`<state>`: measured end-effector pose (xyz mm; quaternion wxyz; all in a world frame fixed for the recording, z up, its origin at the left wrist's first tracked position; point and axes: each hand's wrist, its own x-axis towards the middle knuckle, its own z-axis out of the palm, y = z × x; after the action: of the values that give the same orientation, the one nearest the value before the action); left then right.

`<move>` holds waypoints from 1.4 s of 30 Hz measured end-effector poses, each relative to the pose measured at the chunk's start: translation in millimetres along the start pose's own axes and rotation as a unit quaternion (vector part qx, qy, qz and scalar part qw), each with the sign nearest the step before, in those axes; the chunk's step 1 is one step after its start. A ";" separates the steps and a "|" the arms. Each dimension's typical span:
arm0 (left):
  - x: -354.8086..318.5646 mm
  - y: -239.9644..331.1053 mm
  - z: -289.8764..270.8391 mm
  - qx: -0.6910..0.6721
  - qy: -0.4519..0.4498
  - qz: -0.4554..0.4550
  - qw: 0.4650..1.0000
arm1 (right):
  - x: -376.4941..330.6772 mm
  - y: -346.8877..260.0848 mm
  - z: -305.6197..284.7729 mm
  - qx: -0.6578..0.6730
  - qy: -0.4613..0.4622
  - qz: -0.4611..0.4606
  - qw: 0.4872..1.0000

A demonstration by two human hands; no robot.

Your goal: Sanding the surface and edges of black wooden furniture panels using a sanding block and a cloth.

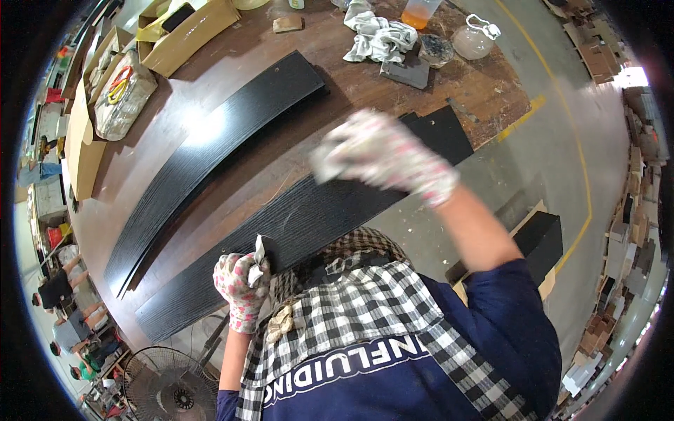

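Note:
My left hand [241,284], in a white glove with pink spots, is closed around a crumpled white scrap [258,251]; whether this is paper or cloth I cannot tell. It rests at the near edge of a long black wood-grain board [302,214]. Over the same board's right part is my right hand [382,156], gloved alike and smeared by motion. Its fingers look curled, but what is in them, if anything, cannot be made out. Beyond lies a second black board [217,126], curved along its length, with a small hole near its far right end.
Both boards lie on a brown worktable [330,105]. At its far side are open cardboard boxes [189,42], a wrapped bundle [126,95], a grey-white rag [379,35], a dark block [406,71] and a clear jug [474,41]. A fan [172,386] stands at the lower left.

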<state>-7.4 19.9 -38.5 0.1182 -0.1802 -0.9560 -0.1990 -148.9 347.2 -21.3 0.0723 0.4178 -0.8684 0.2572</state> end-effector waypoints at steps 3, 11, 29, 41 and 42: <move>1.9 1.3 -0.4 -0.004 0.001 0.007 1.000 | -85.1 68.5 -78.1 -0.039 0.009 0.185 0.982; -1.7 -2.3 1.6 -0.003 -0.004 -0.001 1.000 | -114.7 80.1 -97.7 0.037 0.074 0.357 0.931; -0.7 -3.9 2.0 -0.008 -0.007 0.007 1.000 | -230.3 5.0 -86.4 0.013 0.085 0.434 0.897; -1.6 -4.9 3.8 -0.010 -0.003 0.015 1.000 | -130.2 -88.9 27.9 -0.056 0.273 0.305 0.911; -0.6 -3.8 3.1 -0.007 0.001 0.015 1.000 | -129.7 -92.7 35.6 -0.084 0.246 0.301 0.918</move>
<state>-8.8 17.8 -42.7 0.1208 -0.1955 -0.9515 -0.2044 8.0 370.4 -60.1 0.2373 0.0532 -0.9264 0.2875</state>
